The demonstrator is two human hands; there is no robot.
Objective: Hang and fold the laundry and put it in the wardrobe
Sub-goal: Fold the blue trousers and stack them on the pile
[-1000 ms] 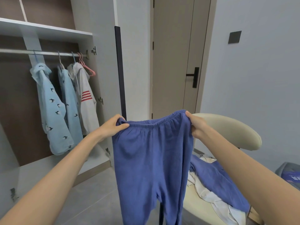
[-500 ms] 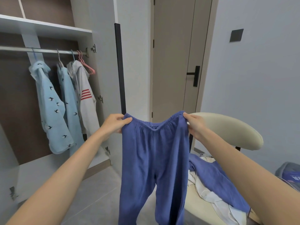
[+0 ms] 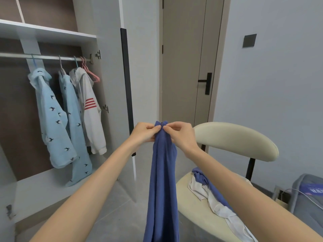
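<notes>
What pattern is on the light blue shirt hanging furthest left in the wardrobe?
Small dark flying birds scattered over the light blue shirt; the head view shows it.

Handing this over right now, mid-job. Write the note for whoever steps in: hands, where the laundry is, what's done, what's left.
Left hand: pinches one end of the blue trousers at the waistband.
Right hand: pinches the other end. The two ends meet and the legs hang straight down.
Done: two bird-print shirts and a white striped jacket hang on the wardrobe rail, beside empty pink hangers.
Left: finish folding the trousers and store them, then deal with the blue and white pile on the chair.
</notes>
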